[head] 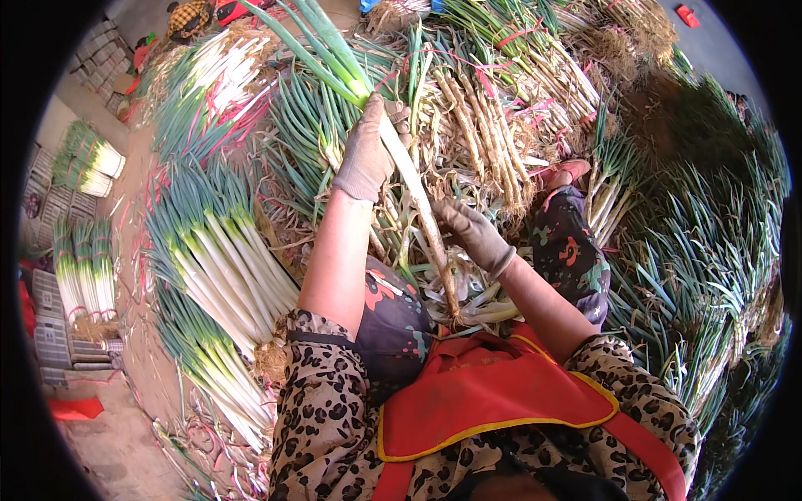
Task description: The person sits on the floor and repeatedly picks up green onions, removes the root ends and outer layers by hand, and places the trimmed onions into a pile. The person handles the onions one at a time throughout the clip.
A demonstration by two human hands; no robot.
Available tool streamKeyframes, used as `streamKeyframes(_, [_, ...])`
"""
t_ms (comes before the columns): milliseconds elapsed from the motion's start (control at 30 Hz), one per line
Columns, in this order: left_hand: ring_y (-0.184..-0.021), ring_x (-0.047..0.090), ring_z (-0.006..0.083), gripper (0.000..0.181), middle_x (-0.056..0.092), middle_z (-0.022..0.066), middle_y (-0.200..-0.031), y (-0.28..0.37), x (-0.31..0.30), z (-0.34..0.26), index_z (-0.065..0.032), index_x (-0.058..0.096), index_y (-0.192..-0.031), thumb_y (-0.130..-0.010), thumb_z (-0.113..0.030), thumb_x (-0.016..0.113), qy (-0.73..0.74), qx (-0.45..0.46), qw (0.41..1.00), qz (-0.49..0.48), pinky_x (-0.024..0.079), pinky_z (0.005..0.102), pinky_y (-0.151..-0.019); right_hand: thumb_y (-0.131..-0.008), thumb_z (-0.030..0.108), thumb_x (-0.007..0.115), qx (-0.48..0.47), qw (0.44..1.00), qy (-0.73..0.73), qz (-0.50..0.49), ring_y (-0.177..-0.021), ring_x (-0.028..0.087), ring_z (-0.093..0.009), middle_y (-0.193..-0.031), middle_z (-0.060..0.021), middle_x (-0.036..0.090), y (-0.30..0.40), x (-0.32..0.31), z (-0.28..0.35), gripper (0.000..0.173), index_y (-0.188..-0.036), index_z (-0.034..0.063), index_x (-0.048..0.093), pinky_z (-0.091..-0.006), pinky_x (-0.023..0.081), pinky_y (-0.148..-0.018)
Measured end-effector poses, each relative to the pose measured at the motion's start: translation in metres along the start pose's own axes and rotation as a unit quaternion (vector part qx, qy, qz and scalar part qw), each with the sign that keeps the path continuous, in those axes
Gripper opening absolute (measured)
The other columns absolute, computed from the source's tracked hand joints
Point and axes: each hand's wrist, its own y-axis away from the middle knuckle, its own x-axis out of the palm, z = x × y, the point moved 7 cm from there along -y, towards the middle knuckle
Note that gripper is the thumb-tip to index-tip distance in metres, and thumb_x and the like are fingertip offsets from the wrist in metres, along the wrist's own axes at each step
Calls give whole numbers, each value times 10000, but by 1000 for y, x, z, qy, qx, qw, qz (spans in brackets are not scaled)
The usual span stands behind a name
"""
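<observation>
My left hand [369, 147], in a tan knit glove, is closed around the upper white stalk of a large green onion [418, 188]. Its green leaves point up and away, and its rooted end hangs down towards my red apron [495, 401]. Brownish outer skin covers the lower part of the stalk. My right hand [468, 233], gloved too, is beside the lower stalk with its fingers partly spread; whether the fingertips touch the stalk I cannot tell. Peeled skins and leaves [476, 288] lie between my knees.
Peeled green onions [232, 269] are piled at my left. Unpeeled ones [489, 131] lie ahead, some with red ties, and a large leafy heap [689, 269] stands at my right. Tied bundles [84, 269] stand by grey crates [51, 341] at far left. Another person [188, 19] is at the top left.
</observation>
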Motion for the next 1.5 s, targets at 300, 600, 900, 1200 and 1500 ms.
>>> streamKeyframes(300, [-906, 615, 252, 503, 613, 133, -1000, 0, 9, 14, 8, 519, -1118, -938, -461, 512, 44, -11, 998, 34, 528, 395, -810, -862, 217, 704, -248, 961, 69, -105, -787, 499, -81, -866, -22, 568, -53, 30, 53, 354, -1077, -3, 529, -230, 451, -708])
streamKeyframes(600, [-964, 603, 250, 439, 603, 102, -1019, 1, 10, 9, -24, 525, -1086, -955, -442, 490, -4, 45, 997, 59, 495, 383, -857, -901, 168, 643, -223, 952, 180, -104, -681, 494, -82, -740, -21, 612, -75, 27, 81, 191, -963, -12, 626, -253, 451, -633])
streamKeyframes(900, [-931, 614, 242, 469, 622, 95, -983, 5, 16, 9, -32, 548, -1060, -931, -482, 512, 36, -4, 998, 54, 490, 384, -860, -901, 168, 592, -71, 991, -31, -105, -634, 598, -112, -726, -72, 653, -75, 19, 53, 202, -922, -28, 638, -257, 482, -603])
streamKeyframes(1200, [-742, 564, 164, 505, 616, 102, -945, 7, 4, -4, -17, 543, -1032, -933, -510, 492, -3, 11, 999, 30, 500, 302, -662, -893, 274, 606, 68, 997, 41, -14, -601, 553, -98, -734, -24, 603, -52, -3, -32, 305, -984, -17, 613, -235, 447, -535])
streamKeyframes(1500, [-683, 462, 122, 485, 576, 70, -871, 11, 3, -40, -33, 554, -1013, -948, -506, 469, -16, 76, 997, 8, 413, 242, -587, -923, 181, 539, 22, 984, 0, -176, -615, 642, -177, -770, -105, 665, -13, -56, -13, 211, -976, -9, 611, -316, 541, -567])
